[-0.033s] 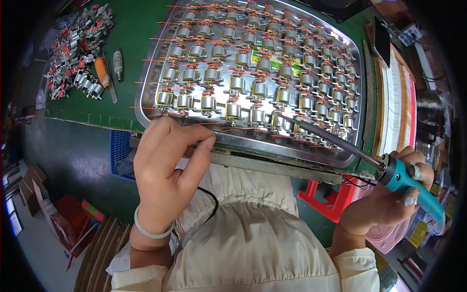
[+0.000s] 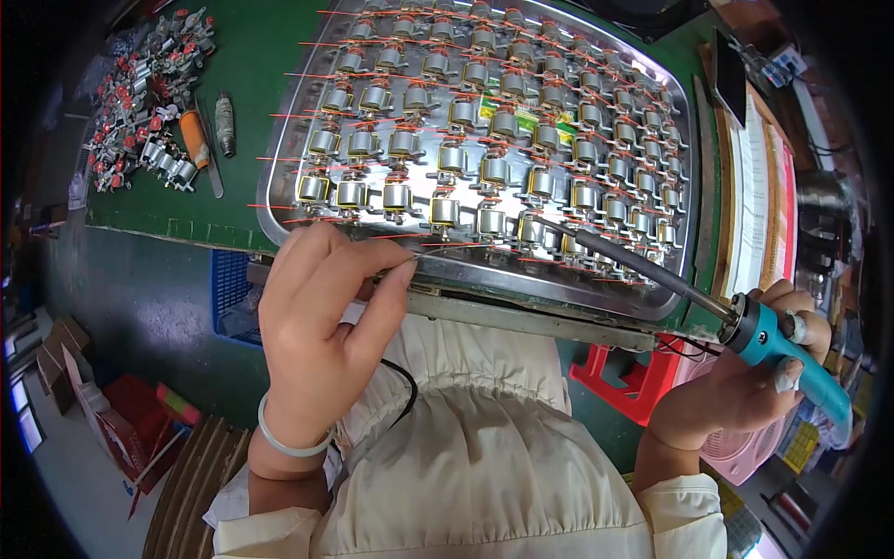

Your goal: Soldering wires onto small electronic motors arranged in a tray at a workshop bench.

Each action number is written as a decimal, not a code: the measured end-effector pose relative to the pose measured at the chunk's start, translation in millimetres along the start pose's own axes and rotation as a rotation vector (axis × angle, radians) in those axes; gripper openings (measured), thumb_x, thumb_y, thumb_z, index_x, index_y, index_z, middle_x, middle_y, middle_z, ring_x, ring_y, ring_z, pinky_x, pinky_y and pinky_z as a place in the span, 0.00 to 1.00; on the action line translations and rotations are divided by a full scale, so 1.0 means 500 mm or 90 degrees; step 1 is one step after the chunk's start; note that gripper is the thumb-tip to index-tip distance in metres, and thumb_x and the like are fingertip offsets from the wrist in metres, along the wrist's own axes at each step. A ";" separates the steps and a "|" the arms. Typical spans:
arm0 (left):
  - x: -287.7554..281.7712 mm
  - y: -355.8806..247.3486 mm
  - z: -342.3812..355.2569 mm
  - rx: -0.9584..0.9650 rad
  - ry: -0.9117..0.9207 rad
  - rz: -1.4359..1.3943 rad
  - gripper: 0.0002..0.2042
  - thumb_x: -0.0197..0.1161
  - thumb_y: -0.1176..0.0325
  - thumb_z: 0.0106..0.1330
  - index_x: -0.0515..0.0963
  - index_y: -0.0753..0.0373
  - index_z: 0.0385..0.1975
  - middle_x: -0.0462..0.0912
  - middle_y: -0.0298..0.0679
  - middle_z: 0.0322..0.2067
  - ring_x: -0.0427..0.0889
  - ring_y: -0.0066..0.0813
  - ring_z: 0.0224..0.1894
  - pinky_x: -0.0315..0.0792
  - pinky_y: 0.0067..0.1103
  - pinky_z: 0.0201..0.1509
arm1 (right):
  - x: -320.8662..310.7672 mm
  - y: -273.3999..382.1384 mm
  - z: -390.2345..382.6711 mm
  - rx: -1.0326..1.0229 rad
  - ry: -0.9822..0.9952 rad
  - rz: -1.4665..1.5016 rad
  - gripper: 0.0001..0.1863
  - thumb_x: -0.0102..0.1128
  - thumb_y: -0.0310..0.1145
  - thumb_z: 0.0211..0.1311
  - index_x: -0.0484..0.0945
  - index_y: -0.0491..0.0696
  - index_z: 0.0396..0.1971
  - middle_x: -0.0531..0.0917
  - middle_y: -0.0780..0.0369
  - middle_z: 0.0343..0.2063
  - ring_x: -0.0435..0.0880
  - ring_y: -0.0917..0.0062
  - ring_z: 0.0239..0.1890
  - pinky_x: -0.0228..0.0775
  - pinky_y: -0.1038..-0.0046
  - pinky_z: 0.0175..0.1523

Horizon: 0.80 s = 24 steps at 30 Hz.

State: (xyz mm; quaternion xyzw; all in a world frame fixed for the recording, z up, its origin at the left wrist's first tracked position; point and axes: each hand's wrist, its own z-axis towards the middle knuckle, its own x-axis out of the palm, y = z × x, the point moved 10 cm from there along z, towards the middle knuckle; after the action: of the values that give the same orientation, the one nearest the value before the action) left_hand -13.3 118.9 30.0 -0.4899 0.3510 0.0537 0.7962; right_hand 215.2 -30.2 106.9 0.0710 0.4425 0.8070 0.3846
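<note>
My left hand [image 2: 321, 317] is closed, thumb and forefinger pinching a thin silvery solder wire [image 2: 440, 249] at the near edge of a shiny metal tray [image 2: 521, 281]. In my right hand [image 2: 731, 391] is a soldering iron [image 2: 643, 265] with a teal handle and a long dark shaft. Its tip points left, at the near row of small metal coil parts [image 2: 445, 212]; I cannot tell whether it touches one. Several rows of these parts stand on the tray, with thin red wires sticking out. Pale wraps cover fingertips of my right hand.
At the far left of the green table lies a heap of similar metal parts [image 2: 130, 102], beside an orange-handled tool [image 2: 195, 140] and a grey wrapped tool [image 2: 225, 124]. Papers [image 2: 745, 186] lie right of the tray. A red stool [image 2: 629, 387] and a blue crate [image 2: 233, 293] stand below.
My left hand has shifted very slightly to the right with the solder wire. The soldering iron has hardly moved.
</note>
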 end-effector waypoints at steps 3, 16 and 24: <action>0.011 -0.012 0.002 0.027 0.013 0.017 0.06 0.60 0.78 0.39 0.73 0.64 0.19 0.64 0.35 0.13 0.64 0.27 0.18 0.58 0.19 0.21 | -0.013 -0.001 -0.001 -0.002 0.022 -0.019 0.15 0.51 0.41 0.46 0.63 0.44 0.26 0.63 0.62 0.16 0.61 0.78 0.18 0.54 0.79 0.24; 0.031 -0.032 0.000 0.046 0.026 0.044 0.06 0.59 0.78 0.39 0.73 0.64 0.19 0.65 0.36 0.14 0.64 0.29 0.19 0.59 0.21 0.21 | -0.032 -0.019 -0.017 0.037 0.041 0.065 0.16 0.47 0.38 0.44 0.63 0.41 0.28 0.62 0.59 0.18 0.59 0.74 0.23 0.58 0.77 0.30; 0.030 -0.030 -0.002 0.037 0.034 0.044 0.05 0.59 0.78 0.39 0.73 0.64 0.19 0.66 0.35 0.14 0.65 0.29 0.19 0.58 0.20 0.21 | -0.034 -0.020 -0.019 0.044 0.025 0.058 0.15 0.47 0.38 0.43 0.64 0.41 0.27 0.62 0.60 0.18 0.58 0.76 0.23 0.54 0.78 0.27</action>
State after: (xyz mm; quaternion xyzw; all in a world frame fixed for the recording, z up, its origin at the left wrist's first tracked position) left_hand 3.7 106.6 31.6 -0.4553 0.3905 0.0579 0.7981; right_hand 228.2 -45.1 97.5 0.0888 0.4738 0.8091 0.3361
